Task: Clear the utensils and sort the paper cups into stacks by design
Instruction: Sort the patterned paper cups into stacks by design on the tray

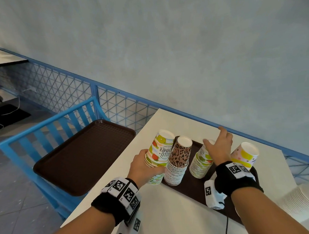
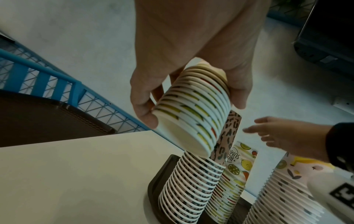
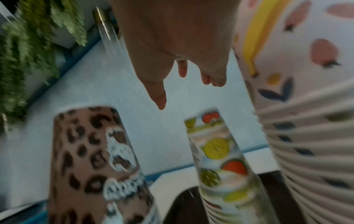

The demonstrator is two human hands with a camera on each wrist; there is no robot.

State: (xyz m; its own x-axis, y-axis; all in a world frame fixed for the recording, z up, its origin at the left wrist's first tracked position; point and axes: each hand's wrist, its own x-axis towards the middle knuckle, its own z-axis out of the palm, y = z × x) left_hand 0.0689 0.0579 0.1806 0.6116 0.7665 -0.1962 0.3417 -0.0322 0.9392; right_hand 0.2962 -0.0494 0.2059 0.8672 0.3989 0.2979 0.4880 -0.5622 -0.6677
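Note:
My left hand [image 1: 145, 166] grips a tilted stack of fruit-print "Hello Summer" cups [image 1: 159, 156], lifted off the table just left of the brown tray [image 1: 197, 189]; its rims show in the left wrist view [image 2: 193, 115]. On the tray stand a leopard-print stack [image 1: 178, 162], a second fruit-print stack [image 1: 201, 162] and a pink-and-yellow stack [image 1: 244, 156]. My right hand [image 1: 218, 145] hovers with fingers spread over the top of the second fruit-print stack [image 3: 216, 151] and holds nothing. Whether it touches the stack I cannot tell.
An empty brown tray [image 1: 84, 156] lies on a blue chair [image 1: 48, 126] to the left of the white table [image 1: 173, 214]. A blue mesh railing [image 1: 124, 104] runs behind the table. A sideways stack of white cups [image 1: 301, 198] lies at the right edge.

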